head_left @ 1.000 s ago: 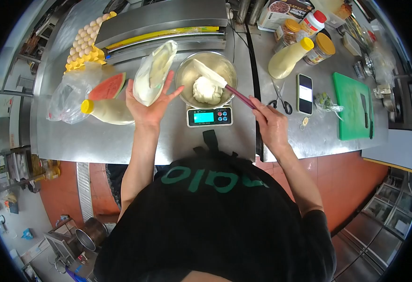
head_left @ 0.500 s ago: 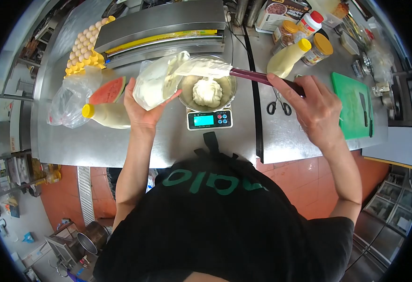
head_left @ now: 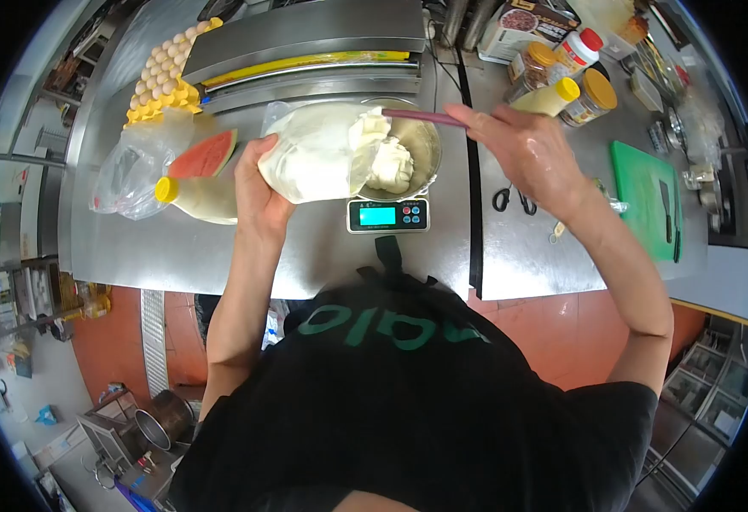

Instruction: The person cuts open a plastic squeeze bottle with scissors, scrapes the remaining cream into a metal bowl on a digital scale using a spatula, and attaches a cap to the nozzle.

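My left hand (head_left: pixel 263 183) grips a clear bag (head_left: pixel 310 154) smeared with white cream, its open end tilted toward the metal bowl (head_left: pixel 429 154). The fingers of my right hand (head_left: pixel 519 149) are closed on the dark red handle of a spatula (head_left: pixel 425 116). The spatula's cream-covered head is at the mouth of the bag, over the bowl's left side. A mound of white cream (head_left: pixel 391 166) lies in the bowl, which stands on a digital scale (head_left: pixel 388 216) with a lit display.
A yellow-capped bottle (head_left: pixel 203 200), watermelon piece (head_left: pixel 203 155), plastic bag (head_left: pixel 135 175) and egg tray (head_left: pixel 165 101) are at left. Behind is a wrap dispenser (head_left: pixel 305 43). Scissors (head_left: pixel 515 200), jars (head_left: pixel 591 98) and a green board (head_left: pixel 647 205) with knives are at right.
My left hand has turned the bag rightward, its mouth now partly over the bowl. My right hand rose from the bowl's right side, bringing the spatula out of the bowl to the bag's mouth.
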`<action>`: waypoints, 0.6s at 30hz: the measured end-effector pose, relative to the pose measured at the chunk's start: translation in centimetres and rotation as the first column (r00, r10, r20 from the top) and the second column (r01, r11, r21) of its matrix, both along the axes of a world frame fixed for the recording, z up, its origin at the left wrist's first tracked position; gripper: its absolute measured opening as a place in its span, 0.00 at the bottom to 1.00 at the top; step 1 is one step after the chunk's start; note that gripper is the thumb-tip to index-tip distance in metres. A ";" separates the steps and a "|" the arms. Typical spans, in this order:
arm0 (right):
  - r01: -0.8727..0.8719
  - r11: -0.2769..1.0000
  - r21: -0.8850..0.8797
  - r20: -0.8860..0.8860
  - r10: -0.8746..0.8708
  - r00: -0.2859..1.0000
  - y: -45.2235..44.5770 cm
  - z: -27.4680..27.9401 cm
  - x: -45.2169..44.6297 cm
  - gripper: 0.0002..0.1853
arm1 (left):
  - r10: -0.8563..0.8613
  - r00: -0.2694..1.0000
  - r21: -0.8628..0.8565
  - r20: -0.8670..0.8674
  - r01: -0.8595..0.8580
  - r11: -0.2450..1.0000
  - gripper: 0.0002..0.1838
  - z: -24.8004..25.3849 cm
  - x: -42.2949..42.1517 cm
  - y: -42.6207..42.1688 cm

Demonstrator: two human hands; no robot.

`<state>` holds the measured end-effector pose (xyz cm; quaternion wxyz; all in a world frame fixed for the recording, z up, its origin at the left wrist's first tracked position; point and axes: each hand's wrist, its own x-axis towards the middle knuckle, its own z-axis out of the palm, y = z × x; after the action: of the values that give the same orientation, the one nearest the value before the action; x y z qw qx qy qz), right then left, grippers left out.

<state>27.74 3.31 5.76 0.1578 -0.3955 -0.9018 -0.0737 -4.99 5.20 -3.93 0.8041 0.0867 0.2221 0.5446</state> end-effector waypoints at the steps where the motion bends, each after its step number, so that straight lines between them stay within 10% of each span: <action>1: 0.002 0.984 -0.177 -0.150 -0.029 0.988 -0.2 -0.5 -0.1 0.26 | 0.009 1.000 -0.002 -0.001 -0.009 1.000 0.26 0.1 -0.2 0.0; 6: -0.027 0.757 -0.653 -0.377 -0.294 0.878 -1.1 -2.6 0.1 0.18 | 0.085 0.996 0.044 0.016 -0.085 0.995 0.22 0.5 -0.7 0.7; 8: -0.147 0.472 -0.869 -0.413 -0.530 0.741 -1.6 -3.4 0.0 0.20 | 0.120 0.993 0.016 -0.016 -0.119 0.993 0.22 1.1 -0.4 1.1; 18: -0.541 -0.119 -0.833 -0.320 -0.693 0.646 -3.6 -2.5 -1.8 0.22 | 0.159 0.951 0.042 -0.267 -0.153 0.987 0.22 3.0 1.8 1.8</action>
<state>25.89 -0.29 3.31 0.1558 -0.4195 -0.4279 0.7853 -3.20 7.01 -0.89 0.7200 0.1506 0.3299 0.5918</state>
